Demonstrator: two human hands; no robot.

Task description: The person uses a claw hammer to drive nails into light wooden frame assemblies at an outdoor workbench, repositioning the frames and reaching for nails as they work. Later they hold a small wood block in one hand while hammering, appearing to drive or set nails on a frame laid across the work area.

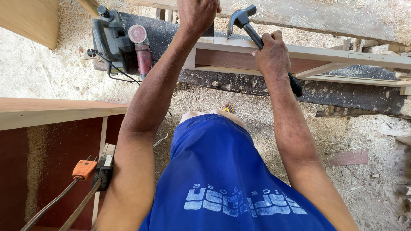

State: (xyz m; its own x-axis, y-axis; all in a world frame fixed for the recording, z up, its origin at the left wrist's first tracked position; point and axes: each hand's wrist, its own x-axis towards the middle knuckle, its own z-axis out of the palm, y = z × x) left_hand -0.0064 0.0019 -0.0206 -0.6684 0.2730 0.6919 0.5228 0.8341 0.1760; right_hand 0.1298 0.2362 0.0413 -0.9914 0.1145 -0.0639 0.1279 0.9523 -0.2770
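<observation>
The right hand [270, 53] has a clenched grip on a raised hammer [244, 21]; the left hand [198, 15] steadies the half-assembled wooden frame [239, 53], nailing apparently unfinished

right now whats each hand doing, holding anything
Left hand: closed, pressing on the wooden frame; whether it pinches anything cannot be told.
Right hand: closed on the hammer handle.

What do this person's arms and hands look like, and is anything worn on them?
Both arms are bare from the upper arm down: no sleeves reach them, and no gloves, watch or rings are visible. The left hand and right hand look dusty and work-worn, and fine hair shows on the forearms. The person wears a blue garment with pale printed lettering.
</observation>
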